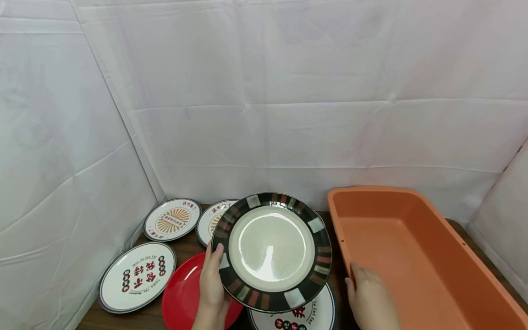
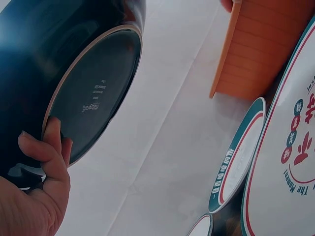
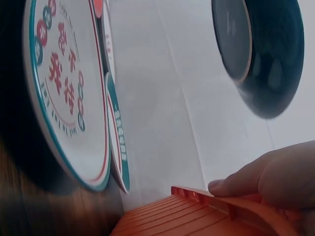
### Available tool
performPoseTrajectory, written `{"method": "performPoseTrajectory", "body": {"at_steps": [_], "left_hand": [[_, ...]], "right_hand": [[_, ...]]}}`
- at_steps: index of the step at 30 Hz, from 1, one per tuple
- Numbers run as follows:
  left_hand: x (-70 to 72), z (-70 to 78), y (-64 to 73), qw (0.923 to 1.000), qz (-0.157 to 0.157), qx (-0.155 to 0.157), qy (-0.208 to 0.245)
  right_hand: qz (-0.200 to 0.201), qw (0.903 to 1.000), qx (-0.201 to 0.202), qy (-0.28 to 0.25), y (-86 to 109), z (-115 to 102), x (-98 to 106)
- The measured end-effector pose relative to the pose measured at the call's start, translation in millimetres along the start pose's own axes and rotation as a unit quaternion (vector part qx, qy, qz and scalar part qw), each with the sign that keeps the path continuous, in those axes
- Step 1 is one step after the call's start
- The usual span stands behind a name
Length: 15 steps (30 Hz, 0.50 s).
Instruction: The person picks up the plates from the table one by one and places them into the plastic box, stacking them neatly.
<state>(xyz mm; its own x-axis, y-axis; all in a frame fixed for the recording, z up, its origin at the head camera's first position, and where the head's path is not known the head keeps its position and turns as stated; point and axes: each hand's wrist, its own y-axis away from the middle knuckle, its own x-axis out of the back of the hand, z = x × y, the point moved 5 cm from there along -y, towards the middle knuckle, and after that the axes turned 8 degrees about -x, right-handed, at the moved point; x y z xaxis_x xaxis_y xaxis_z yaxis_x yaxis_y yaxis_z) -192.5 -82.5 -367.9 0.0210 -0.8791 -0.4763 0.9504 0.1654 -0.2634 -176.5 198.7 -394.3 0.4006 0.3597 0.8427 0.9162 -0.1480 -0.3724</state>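
Observation:
My left hand [image 1: 212, 286] grips the left edge of a round plate [image 1: 270, 250] with a cream centre and a dark rim patterned in coloured blocks. The plate is raised and tilted over the other plates, with its thumb-side face toward the head camera. In the left wrist view, the fingers [image 2: 53, 147] press against its dark glossy underside [image 2: 93, 93], near the foot ring. My right hand [image 1: 373, 300] holds the left rim of a large orange tub [image 1: 365, 197], thumb [image 3: 229, 187] outside and fingers over the inner side.
A red plate [image 1: 181, 293] lies below my left hand. White printed plates lie at the left [image 1: 138, 277], back left [image 1: 172, 220], behind the held plate [image 1: 208, 220] and beneath it [image 1: 326, 307]. White cloth walls [image 1: 264, 91] surround the brown table.

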Motion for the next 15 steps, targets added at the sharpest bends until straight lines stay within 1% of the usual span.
{"method": "performPoseTrajectory", "body": {"at_steps": [4, 7, 11, 15], "left_hand": [[0.6, 0.4, 0.1, 1.0, 0.002, 0.001, -0.001], [1.1, 0.7, 0.0, 1.0, 0.005, 0.003, 0.0], [1.2, 1.1, -0.7, 1.0, 0.005, 0.003, 0.003], [1.3, 1.4, -0.8, 1.0, 0.005, 0.004, 0.002]], "right_hand": [[-0.047, 0.9985, -0.027, 0.003, -0.5, -5, -6], [-0.064, 0.9972, -0.039, 0.006, -1.0, -8, -8], [-0.058, 0.9977, -0.036, 0.002, -1.2, -10, -8], [-0.057, 0.9975, -0.042, -0.001, -1.6, -14, -8]]}}
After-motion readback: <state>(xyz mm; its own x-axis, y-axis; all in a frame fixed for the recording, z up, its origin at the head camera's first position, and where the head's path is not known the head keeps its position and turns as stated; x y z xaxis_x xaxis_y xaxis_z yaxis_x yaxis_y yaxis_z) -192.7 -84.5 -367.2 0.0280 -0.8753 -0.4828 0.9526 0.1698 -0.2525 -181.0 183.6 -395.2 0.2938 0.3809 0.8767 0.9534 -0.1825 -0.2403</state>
